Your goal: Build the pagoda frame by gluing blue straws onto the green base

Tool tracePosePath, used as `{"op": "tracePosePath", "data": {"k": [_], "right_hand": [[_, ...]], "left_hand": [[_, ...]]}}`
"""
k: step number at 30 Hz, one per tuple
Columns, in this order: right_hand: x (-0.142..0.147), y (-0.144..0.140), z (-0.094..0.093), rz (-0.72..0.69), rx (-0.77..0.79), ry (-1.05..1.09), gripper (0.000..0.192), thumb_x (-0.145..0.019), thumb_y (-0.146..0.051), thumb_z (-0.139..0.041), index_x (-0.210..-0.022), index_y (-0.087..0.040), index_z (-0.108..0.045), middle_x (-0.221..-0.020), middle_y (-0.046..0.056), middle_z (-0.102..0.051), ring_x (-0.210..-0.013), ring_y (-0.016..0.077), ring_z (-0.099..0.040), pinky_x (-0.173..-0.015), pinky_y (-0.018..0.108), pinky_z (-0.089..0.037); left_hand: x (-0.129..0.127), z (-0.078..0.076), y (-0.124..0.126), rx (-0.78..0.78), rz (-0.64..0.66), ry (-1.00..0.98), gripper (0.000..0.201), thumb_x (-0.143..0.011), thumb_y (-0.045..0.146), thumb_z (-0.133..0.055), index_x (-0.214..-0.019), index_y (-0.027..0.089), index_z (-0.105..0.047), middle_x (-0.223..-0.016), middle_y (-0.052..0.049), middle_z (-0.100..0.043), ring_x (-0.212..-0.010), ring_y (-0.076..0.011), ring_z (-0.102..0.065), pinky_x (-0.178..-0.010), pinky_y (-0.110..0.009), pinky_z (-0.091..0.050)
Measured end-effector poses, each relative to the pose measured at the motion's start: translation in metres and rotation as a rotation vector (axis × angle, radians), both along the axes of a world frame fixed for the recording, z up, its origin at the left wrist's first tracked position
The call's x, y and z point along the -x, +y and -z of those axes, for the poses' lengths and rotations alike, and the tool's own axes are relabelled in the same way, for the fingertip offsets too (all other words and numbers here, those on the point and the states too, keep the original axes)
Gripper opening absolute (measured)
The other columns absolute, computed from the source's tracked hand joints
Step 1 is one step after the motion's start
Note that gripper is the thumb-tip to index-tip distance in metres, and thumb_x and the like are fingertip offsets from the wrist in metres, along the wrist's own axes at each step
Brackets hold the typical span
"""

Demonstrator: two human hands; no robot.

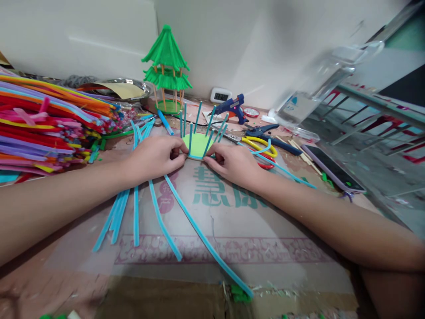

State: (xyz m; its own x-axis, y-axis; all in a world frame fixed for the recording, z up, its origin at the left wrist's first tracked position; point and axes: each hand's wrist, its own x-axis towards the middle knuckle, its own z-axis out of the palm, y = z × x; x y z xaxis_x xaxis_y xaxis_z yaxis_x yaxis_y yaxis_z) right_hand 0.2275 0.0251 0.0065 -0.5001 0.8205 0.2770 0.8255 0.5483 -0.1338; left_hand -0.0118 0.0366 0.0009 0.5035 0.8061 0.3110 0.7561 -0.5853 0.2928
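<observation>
- Edging round green base (pixel 198 144), apparently with blue pipe cleaner (pixel 195 157); base sits front-right of pagoda model (pixel 167 51).
- Left hand (pixel 156 155), right hand (pixel 235 163): fingertips pinching its near rim.
- Next likely calls for even pressure, posts (pixel 185 120) undisturbed.

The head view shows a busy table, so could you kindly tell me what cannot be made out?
In the head view:
- Sides of the green disc: partly hidden by the left hand and right hand.
- Middles of some blue strips: behind the left hand and forearm.
- Digits on the clock: too small.
</observation>
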Motion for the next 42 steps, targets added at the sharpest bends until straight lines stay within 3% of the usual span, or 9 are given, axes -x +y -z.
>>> {"op": "tracePosePath", "data": {"k": [6, 21, 28, 32, 36, 42], "right_hand": [[-0.001, 0.001, 0.001, -0.013, -0.014, -0.007, 0.027, -0.097, -0.042, -0.058, -0.101, -0.020, -0.071, -0.074, 0.002, -0.070, -0.066, 0.0157, -0.058, -0.060, 0.028, -0.026], [0.000, 0.000, -0.001, -0.024, -0.002, -0.018, 0.028, -0.097, -0.040, -0.054, -0.102, -0.019, -0.072, -0.074, 0.003, -0.071, -0.067, 0.0173, -0.060, -0.060, 0.028, -0.029], [-0.011, -0.005, 0.000, -0.124, -0.122, 0.023, 0.038, -0.099, -0.035, -0.044, -0.115, -0.016, -0.072, -0.082, 0.007, -0.076, -0.069, 0.0188, -0.065, -0.064, 0.030, -0.038], [-0.024, -0.005, 0.000, -0.157, -0.233, 0.109, 0.034, -0.100, -0.027, -0.040, -0.110, -0.018, -0.072, -0.094, 0.008, -0.079, -0.078, 0.0183, -0.070, -0.070, 0.030, -0.046], [-0.031, -0.004, -0.001, -0.179, -0.273, 0.158, 0.034, -0.104, -0.032, -0.040, -0.106, -0.021, -0.072, -0.099, 0.007, -0.079, -0.087, 0.0190, -0.073, -0.077, 0.031, -0.050], [-0.029, -0.005, -0.004, -0.304, -0.262, 0.107, 0.034, -0.104, -0.038, -0.044, -0.091, -0.019, -0.070, -0.079, 0.006, -0.074, -0.074, 0.0183, -0.068, -0.067, 0.030, -0.045]], "left_hand": [[-0.003, -0.002, -0.002, 0.000, -0.021, 0.027, 0.030, -0.085, 0.043, -0.054, -0.093, 0.020, -0.072, -0.075, -0.002, -0.069, -0.071, -0.0185, -0.063, -0.061, -0.027, -0.038], [-0.001, 0.000, 0.000, 0.014, -0.007, 0.006, 0.027, -0.087, 0.037, -0.053, -0.094, 0.019, -0.073, -0.078, -0.004, -0.070, -0.073, -0.0199, -0.064, -0.063, -0.030, -0.040], [0.001, 0.000, 0.000, 0.017, 0.012, 0.008, 0.030, -0.087, 0.037, -0.052, -0.099, 0.020, -0.074, -0.080, -0.003, -0.072, -0.073, -0.0198, -0.065, -0.063, -0.029, -0.040], [0.002, -0.002, -0.001, 0.027, 0.022, -0.004, 0.037, -0.089, 0.037, -0.047, -0.104, 0.018, -0.076, -0.091, -0.006, -0.077, -0.082, -0.0225, -0.069, -0.072, -0.032, -0.047], [0.004, -0.004, -0.002, 0.019, 0.013, -0.034, 0.042, -0.093, 0.037, -0.040, -0.107, 0.017, -0.075, -0.107, -0.008, -0.078, -0.099, -0.0261, -0.070, -0.085, -0.035, -0.050], [0.004, -0.006, -0.006, -0.046, -0.062, -0.005, 0.039, -0.097, 0.038, -0.032, -0.092, 0.019, -0.066, -0.088, -0.007, -0.070, -0.082, -0.0232, -0.065, -0.073, -0.033, -0.046]]}}
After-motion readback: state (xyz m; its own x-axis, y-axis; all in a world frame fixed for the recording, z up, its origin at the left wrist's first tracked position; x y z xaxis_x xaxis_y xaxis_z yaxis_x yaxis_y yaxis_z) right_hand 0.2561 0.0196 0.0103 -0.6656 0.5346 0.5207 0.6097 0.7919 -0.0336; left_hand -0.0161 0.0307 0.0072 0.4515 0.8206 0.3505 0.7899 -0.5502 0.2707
